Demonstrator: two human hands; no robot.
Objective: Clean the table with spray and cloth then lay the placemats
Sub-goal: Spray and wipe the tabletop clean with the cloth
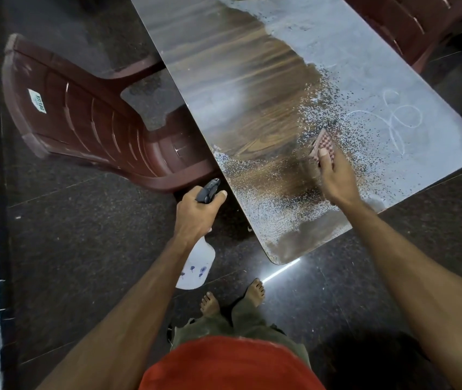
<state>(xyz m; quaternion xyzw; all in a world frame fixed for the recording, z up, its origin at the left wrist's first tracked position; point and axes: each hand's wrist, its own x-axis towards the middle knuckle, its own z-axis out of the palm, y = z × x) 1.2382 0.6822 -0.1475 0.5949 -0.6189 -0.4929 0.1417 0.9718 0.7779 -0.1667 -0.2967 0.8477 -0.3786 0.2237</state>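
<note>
Two hands are at work at the near corner of the desk (224,88). The right hand (336,175) presses a reddish patterned cloth (322,143) onto the wet desktop, its fingers curled over the cloth's near end, among speckled spray droplets. Beyond the cloth the surface is dusty grey with a white scribble; to its left the wood grain shows dark. The left hand (198,212) grips a spray bottle (197,263) by its dark trigger head, just off the desk's edge, the white body hanging below the wrist. One maroon plastic chair (83,122) stands beside the desk on the dark floor (83,249).
</note>
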